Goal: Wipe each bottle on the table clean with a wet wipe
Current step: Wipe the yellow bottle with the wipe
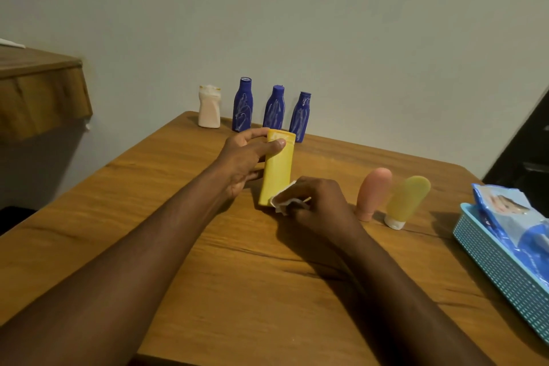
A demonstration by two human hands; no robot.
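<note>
Both hands work on a yellow bottle at the middle of the wooden bench (208,261).

A teal basket (499,273) at the bench's right edge holds a blue wipes pack (505,211). The left hand (246,157) grips the near-upright yellow bottle (277,169) by its top, and the right hand (318,205) is curled round a wet wipe pressed to its base. By the wall stand the left blue bottle (243,105), middle blue bottle (274,108) and right blue bottle (300,117), all streaked white. A pink tube (372,193) and a yellow-green tube (407,199) stand cap-down on the right, and a white bottle (209,108) stands on the far left. The wet wipe (282,202) is crumpled.
</note>
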